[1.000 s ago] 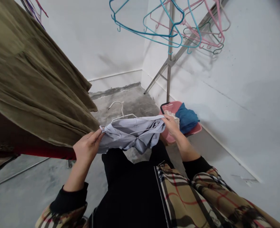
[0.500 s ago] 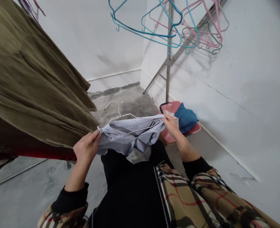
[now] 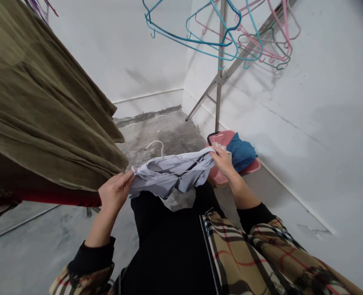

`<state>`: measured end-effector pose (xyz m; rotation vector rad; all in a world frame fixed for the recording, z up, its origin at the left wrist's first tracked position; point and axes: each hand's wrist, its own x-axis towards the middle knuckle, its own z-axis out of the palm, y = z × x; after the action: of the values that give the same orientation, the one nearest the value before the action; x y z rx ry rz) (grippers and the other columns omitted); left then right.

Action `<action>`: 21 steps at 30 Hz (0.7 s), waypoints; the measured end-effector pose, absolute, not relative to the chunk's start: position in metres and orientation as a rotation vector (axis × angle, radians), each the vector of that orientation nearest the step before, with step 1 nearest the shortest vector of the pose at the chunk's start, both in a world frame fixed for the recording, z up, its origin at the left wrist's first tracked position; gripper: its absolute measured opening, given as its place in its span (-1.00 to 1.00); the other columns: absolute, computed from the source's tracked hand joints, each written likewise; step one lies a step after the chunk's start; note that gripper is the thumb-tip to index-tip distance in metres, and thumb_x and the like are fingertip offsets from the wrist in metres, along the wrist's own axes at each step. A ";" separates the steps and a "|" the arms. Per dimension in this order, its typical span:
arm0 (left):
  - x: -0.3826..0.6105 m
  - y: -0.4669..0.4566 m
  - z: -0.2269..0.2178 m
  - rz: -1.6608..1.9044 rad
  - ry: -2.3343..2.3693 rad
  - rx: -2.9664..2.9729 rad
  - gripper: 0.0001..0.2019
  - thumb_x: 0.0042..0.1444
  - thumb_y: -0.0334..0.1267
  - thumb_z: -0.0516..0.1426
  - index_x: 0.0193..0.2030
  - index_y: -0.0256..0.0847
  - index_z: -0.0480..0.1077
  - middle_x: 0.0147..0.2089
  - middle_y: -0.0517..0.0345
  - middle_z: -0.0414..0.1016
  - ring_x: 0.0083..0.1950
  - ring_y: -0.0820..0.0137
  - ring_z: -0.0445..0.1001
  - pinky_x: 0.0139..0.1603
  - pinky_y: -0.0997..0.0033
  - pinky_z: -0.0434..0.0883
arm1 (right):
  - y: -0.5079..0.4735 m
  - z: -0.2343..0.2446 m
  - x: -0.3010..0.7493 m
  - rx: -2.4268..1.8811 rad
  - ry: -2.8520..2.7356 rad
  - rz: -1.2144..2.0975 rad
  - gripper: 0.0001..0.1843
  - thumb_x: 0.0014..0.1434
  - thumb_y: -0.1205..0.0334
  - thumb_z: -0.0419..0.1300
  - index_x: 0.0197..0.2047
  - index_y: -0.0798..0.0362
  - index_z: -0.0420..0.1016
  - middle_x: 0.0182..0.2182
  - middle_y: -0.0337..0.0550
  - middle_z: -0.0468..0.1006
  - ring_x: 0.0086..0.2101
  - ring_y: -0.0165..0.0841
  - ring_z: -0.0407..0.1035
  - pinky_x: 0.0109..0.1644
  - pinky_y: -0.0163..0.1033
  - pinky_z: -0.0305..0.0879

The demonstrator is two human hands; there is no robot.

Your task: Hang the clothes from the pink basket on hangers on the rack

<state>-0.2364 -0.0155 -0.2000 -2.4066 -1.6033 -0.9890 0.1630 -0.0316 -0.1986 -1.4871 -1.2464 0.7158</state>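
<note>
- Pale lavender garment (image 3: 169, 180): held in front of the person's thighs, above the floor (image 3: 175, 127), strung between the two hands.
- Long axis runs side to side, climbing a little toward the right; neither hand is nearer, as each has one end.
- Left hand (image 3: 115, 192): grip closed, thumb and fingers pinching the left end; cannot tell whether it also has the hanger's tip.
- Right hand (image 3: 222, 160): grip closed in a pinch on the top edge at the right end.
- White hanger (image 3: 160, 143): thin and smooth, partly inside the cloth; curved hook stands clear beyond the upper edge, on the far side from the person.
- Cloth looks thin and soft: edge fairly taut, bunched folds sagging below.
- Just beyond the right hand: pink basket (image 3: 220, 178), apparently plastic, with crumpled blue cloth (image 3: 241, 152).
- Left: heavy-looking olive garment (image 3: 46, 102), long draped folds.
</note>
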 end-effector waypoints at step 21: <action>-0.224 0.007 -0.179 -1.495 -1.772 -2.054 -0.70 0.20 -0.06 0.12 -0.09 -0.15 0.56 -0.43 0.13 0.49 -0.36 0.38 0.45 -0.30 0.43 0.33 | -0.019 -0.187 0.168 -1.317 -1.069 0.996 -0.31 0.05 -0.08 0.30 0.23 -0.15 0.31 0.21 -0.13 0.36 0.09 -0.26 0.33 0.01 -0.18 0.38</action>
<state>-0.2241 0.0075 -0.1794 -2.0543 -1.7721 -1.4947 0.1679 -0.0194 -0.1867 -1.3167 -1.0695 0.9963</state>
